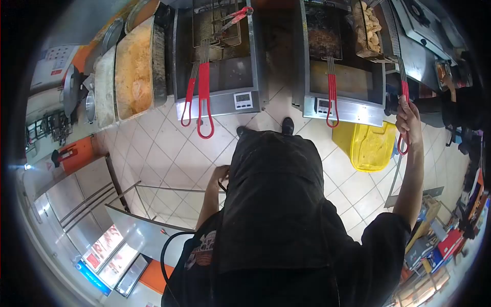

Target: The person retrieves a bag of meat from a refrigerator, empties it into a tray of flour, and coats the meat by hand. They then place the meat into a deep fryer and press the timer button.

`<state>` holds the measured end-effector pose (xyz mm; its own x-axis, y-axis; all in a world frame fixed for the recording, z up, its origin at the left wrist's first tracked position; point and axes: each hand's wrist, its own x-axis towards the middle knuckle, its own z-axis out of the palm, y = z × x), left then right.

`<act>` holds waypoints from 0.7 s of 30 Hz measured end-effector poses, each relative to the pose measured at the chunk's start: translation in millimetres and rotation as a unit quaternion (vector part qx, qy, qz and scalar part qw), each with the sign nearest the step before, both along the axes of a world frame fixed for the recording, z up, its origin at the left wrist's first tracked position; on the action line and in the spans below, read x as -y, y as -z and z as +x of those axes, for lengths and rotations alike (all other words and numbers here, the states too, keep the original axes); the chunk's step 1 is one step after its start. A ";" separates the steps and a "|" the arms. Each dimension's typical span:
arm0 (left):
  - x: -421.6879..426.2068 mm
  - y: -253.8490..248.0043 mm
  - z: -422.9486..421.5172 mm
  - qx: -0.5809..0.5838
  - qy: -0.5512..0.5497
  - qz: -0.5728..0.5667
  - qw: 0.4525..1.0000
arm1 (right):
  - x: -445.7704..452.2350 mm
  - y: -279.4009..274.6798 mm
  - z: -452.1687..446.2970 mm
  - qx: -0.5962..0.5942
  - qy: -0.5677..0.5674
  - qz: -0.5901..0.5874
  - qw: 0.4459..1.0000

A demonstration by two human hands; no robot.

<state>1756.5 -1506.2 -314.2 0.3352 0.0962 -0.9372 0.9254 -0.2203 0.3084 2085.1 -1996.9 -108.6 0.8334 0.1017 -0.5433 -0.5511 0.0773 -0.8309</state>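
My right hand is closed around the red handle of a wire fryer basket. Pale, lumpy pieces of food fill that basket, which is at the top right by the fryer. Down beside my dark apron, my left hand has its fingers curled, partly hidden by the apron. A thin black loop shows at that hand; whether the fingers grip it is unclear. Another red-handled basket with brown contents sits in the same fryer.
A second fryer on the left holds red-handled baskets and red-handled tongs. Further left is a tub of orange-yellow coating. Below the right fryer stands a yellow bin. Another person works at far right.
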 end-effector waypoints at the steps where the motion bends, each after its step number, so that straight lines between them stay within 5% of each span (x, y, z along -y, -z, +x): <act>1: 2.2 3.7 3.5 0.007 -0.040 0.015 0.999 | 0.9 -1.5 -1.6 -0.001 -0.001 -0.004 1.000; 2: -19.8 84.1 -47.3 0.102 -0.165 0.046 0.980 | 2.2 -1.1 -4.1 0.002 0.006 -0.005 1.000; 3: -4.5 40.3 -20.4 0.074 -0.118 0.142 0.980 | 2.6 0.1 -4.7 0.008 0.013 -0.006 1.000; 6: 10.9 24.7 -10.6 0.137 -0.162 0.168 0.963 | -7.4 4.4 -27.9 0.045 0.029 -0.071 0.996; 10: 3.7 56.2 -42.4 0.217 -0.149 0.147 0.954 | -3.5 18.0 -49.9 0.049 0.017 -0.032 0.998; 12: 21.2 12.6 -20.9 0.167 -0.117 0.164 0.965 | -2.6 21.1 -53.1 0.033 0.013 -0.045 0.998; 13: -3.5 43.8 -42.2 0.295 0.155 0.174 0.927 | -2.6 22.6 -54.1 0.024 0.017 -0.054 0.998; 18: 2.4 55.6 -58.2 0.246 0.009 0.131 0.960 | 12.0 52.5 -43.7 0.035 -0.019 -0.058 0.998; 21: 19.1 30.4 -45.4 0.247 0.145 0.218 0.933 | 15.9 78.0 -33.1 0.029 -0.020 -0.031 0.999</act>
<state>1711.1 -1525.2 -344.6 0.7873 0.2707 -0.5540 0.5758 -0.6441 0.5036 2052.0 -2012.8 -186.6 0.8595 0.1039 -0.5005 -0.5036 0.0041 -0.8639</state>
